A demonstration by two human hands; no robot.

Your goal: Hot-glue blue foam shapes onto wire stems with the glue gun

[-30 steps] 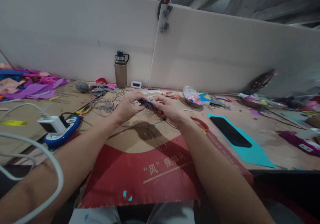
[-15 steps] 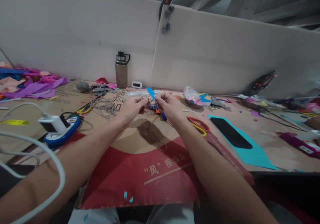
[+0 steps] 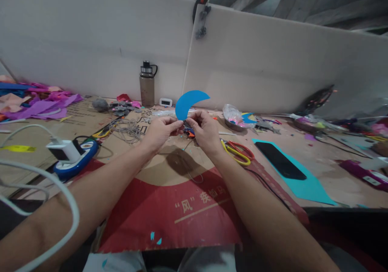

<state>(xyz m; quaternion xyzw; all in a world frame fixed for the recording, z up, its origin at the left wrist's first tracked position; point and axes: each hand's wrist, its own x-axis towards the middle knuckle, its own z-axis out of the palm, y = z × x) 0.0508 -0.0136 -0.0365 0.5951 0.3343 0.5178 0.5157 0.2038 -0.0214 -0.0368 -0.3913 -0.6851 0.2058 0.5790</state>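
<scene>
Pinches the blue crescent (image 3: 188,101) by its lower end with fingertips of both left hand (image 3: 162,130) and right hand (image 3: 204,129), about equally near, above the cardboard (image 3: 145,215), along a long axis bent up from the grip, then rightward over the right hand.

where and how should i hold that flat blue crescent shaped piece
I'd pinch the flat blue crescent-shaped piece by its lower end, coming from below, thumb on the near face. That end sits at the left hand and right hand, while the upper-right tip narrows to a thin point.
</scene>
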